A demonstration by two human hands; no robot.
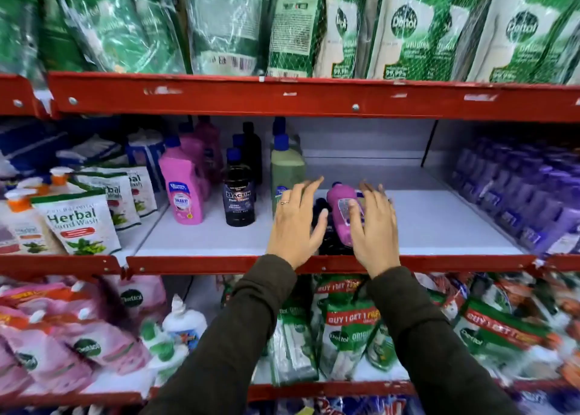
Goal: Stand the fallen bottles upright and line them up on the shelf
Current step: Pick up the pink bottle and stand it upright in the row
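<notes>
A pink bottle lies on its side on the white middle shelf, cap pointing to the back. A black bottle lies beside it on the left, mostly hidden between my hands. My left hand hovers over the black bottle with fingers spread, a ring on one finger. My right hand is spread over the pink bottle, its thumb touching the label. Further left stand an upright pink bottle, a black Bactin bottle and a green bottle, each with others behind.
Herbal hand wash pouches crowd the left of the shelf and purple packs the right. The red shelf rail runs along the front. Green Dettol pouches hang above; more pouches fill the lower shelf.
</notes>
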